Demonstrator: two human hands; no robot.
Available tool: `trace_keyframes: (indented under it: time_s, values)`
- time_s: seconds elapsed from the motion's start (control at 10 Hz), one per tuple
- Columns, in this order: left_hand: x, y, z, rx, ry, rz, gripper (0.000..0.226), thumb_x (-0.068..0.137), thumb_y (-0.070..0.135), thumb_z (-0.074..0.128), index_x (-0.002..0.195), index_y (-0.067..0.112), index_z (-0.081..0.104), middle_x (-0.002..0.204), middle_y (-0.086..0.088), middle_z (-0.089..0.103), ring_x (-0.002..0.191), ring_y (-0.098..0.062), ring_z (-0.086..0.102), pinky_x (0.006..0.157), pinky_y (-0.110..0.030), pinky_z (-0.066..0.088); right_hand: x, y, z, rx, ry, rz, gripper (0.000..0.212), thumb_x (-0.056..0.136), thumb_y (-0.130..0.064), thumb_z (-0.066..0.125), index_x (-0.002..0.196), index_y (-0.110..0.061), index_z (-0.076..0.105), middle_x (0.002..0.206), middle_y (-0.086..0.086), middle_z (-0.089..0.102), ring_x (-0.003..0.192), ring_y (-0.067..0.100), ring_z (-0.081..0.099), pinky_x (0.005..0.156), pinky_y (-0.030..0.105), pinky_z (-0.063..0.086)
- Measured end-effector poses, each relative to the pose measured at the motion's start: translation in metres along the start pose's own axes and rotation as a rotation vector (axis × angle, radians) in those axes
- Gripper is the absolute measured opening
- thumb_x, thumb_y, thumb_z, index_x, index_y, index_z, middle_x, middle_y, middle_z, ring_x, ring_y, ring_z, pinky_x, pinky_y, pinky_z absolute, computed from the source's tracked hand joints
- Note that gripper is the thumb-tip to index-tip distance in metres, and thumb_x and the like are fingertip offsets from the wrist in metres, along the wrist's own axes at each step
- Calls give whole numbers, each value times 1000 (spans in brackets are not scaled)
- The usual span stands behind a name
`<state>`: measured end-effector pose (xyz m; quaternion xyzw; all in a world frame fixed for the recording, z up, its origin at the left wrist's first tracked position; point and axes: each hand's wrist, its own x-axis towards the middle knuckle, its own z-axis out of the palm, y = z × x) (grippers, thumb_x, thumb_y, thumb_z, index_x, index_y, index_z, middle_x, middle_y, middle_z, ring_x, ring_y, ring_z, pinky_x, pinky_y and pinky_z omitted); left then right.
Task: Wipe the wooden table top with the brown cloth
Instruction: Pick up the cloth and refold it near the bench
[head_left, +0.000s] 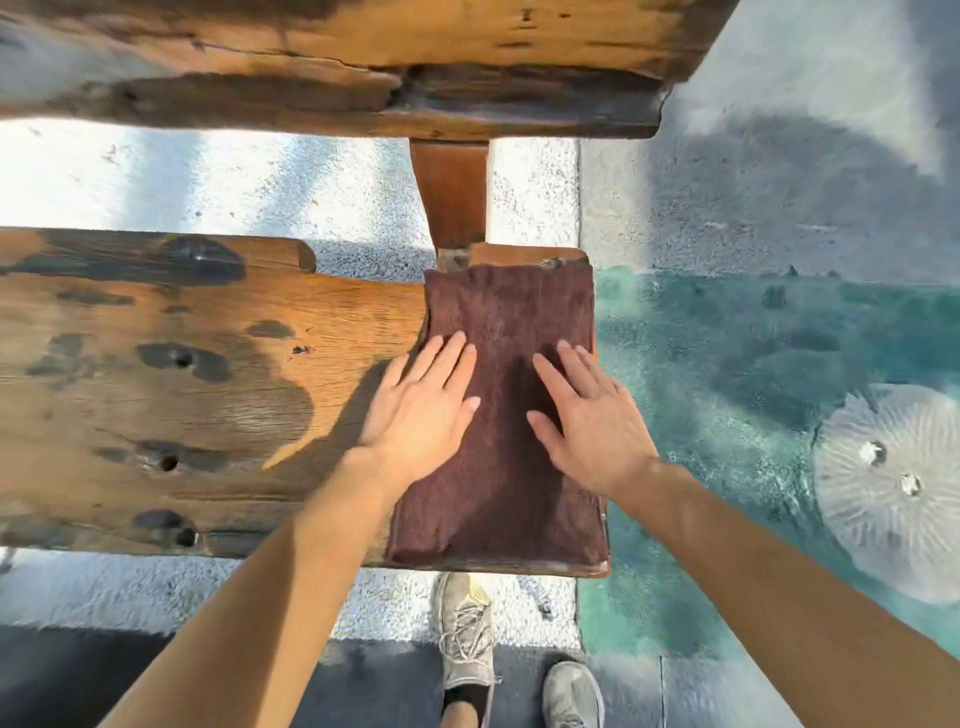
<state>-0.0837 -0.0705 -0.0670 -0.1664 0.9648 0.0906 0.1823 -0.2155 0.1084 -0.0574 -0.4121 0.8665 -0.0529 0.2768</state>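
A brown cloth (506, 467) lies spread flat over the right end of the wooden table top (208, 395), a rough plank with dark knots and damp-looking patches. My left hand (421, 405) presses flat on the cloth's left edge, fingers spread, partly on the wood. On the cloth's right side my right hand (592, 421) also lies flat with fingers apart. Neither hand grips the cloth; both rest on top of it.
A second thick wooden plank (363, 62) runs across the top, joined by a wooden strut (452, 192). Below is pale concrete ground (234, 176) and a teal painted patch (753, 374). A round white disc (893, 488) lies at right. My shoes (467, 629) stand under the near edge.
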Motion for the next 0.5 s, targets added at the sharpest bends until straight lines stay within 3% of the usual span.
trace_keyframes:
  time_s: [0.1, 0.2, 0.3, 0.4, 0.5]
  values:
    - [59, -36, -8, 52, -78, -96, 66, 109, 50, 16, 166, 20, -1, 174, 5, -4, 160, -21, -3, 127, -57, 3, 61, -8, -10, -54, -93, 5, 74, 110, -50, 36, 168, -22, -1, 176, 6, -14, 163, 23, -9, 131, 47, 5]
    - [76, -71, -11, 177, -199, -144, 65, 106, 57, 6, 164, 32, -9, 171, 13, -13, 159, -30, -6, 123, -66, 0, 82, -3, -16, -180, -206, 61, 75, 111, -53, 28, 168, -21, -9, 175, 3, -21, 162, 20, -12, 131, 52, 2]
    - [58, -86, 2, 135, -232, -233, 66, 104, 63, 8, 163, 39, -9, 173, 5, -10, 159, -34, -2, 124, -63, 7, 69, 3, -6, -162, -209, 151, 77, 110, -56, 28, 168, -20, -7, 176, 8, -13, 163, 28, -6, 131, 51, 4]
    - [26, -97, -11, 80, -321, -309, 68, 107, 58, 21, 165, 32, -4, 174, -4, -5, 158, -37, 4, 125, -60, 15, 51, 5, -23, -121, -248, 280, 77, 110, -56, 32, 168, -20, -3, 176, 13, -6, 161, 41, 2, 130, 53, 9]
    - [-18, -89, -17, -56, -361, -352, 65, 109, 36, 41, 166, 30, 10, 172, -16, 10, 154, -38, 22, 124, -50, 24, 33, 12, -41, -206, -304, 286, 67, 108, -46, 42, 165, -17, 21, 170, 20, 23, 152, 46, 30, 124, 54, 27]
